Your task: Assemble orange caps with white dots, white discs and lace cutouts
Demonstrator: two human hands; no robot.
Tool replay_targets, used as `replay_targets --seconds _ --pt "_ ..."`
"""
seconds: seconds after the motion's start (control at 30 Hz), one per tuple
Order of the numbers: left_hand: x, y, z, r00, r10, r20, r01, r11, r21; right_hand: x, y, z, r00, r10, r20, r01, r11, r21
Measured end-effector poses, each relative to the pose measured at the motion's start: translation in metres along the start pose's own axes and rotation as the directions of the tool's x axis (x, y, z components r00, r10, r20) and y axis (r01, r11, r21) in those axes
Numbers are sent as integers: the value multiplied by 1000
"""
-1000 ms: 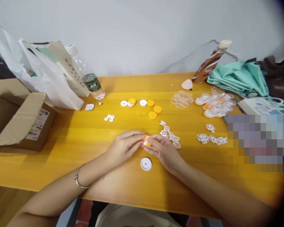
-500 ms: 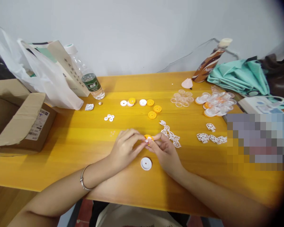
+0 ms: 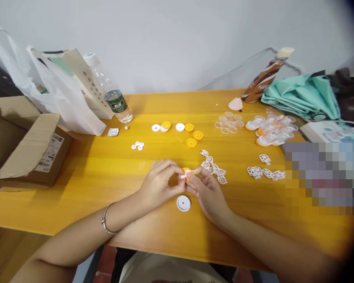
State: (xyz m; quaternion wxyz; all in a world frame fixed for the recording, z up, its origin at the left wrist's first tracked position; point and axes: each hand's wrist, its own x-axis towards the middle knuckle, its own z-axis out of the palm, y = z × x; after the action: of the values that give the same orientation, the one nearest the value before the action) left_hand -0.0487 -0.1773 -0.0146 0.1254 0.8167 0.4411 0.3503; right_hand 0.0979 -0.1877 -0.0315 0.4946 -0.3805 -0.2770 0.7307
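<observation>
Between my two hands is a small orange disc with a white plastic piece against its face. My left hand pinches it from the left with thumb and forefinger. From the right, my right hand grips the orange disc, its thumb pressed over the white piece. Fingers hide part of both. Just below the hands, a white round disc with a small centre hole lies on the table. White spoked pieces lie just beyond my right hand.
Orange discs and white discs lie farther back, beside clear rings and a pile of wrapped discs. Small white caps sit left. A cardboard box, water bottle, brown bottle and green umbrella flank the table.
The orange disc has turned slightly in my fingers, showing more of the white piece. Everything else appears shifted a little to the right as the view moved.
</observation>
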Motion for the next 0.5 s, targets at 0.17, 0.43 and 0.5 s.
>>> replay_targets --seconds 0.17,0.43,0.5 --pt "-1 0 -2 998 56 0 -56 998 -39 -1 -2 -1 1000 15 25 -16 999 42" --pt "-5 0 -3 991 131 4 -131 990 56 -2 -3 0 999 50 7 -50 998 42" --pt "-5 0 -2 995 104 12 -104 994 36 -2 -3 0 998 57 2 -57 997 45"
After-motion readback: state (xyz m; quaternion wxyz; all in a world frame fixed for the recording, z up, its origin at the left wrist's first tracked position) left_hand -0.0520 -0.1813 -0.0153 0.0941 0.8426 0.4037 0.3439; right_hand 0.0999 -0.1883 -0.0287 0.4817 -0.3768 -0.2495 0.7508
